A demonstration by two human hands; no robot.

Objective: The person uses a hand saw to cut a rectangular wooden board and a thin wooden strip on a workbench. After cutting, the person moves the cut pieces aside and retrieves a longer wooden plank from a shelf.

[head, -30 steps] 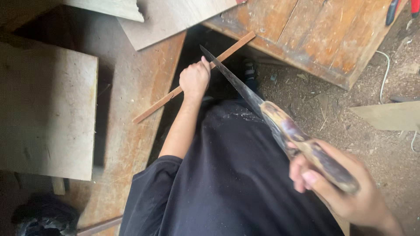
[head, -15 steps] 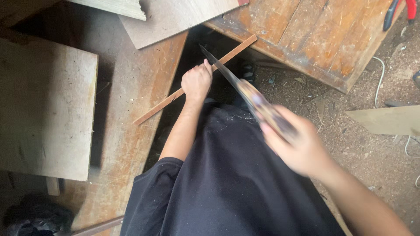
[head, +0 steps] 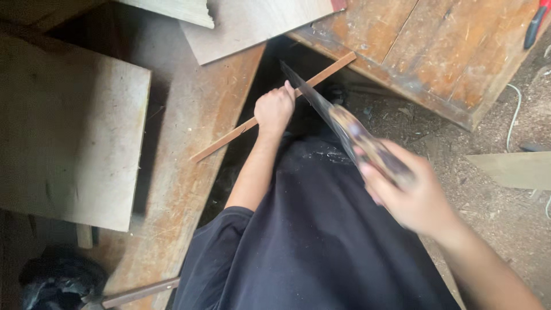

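Observation:
My left hand [head: 275,108] is closed around a thin wooden strip [head: 229,138] that bridges the dark gap between a long plank [head: 189,189] and a wooden panel [head: 436,51]. My right hand [head: 410,192] grips the mottled handle of a hand saw [head: 338,123]. The dark saw blade slants up to the left and meets the strip just right of my left hand. My right hand and the handle are blurred by motion. My black shirt fills the bottom centre.
A pale board [head: 69,132] lies at the left, with more board offcuts [head: 252,23] at the top. Red-handled pliers [head: 536,26] rest on the panel's top right corner. Sawdust-covered ground, a white cord [head: 511,120] and a board scrap [head: 513,169] are at the right.
My right hand pushed the saw forward toward the strip, then drew it slightly back and down. My left hand and the strip have stayed in place.

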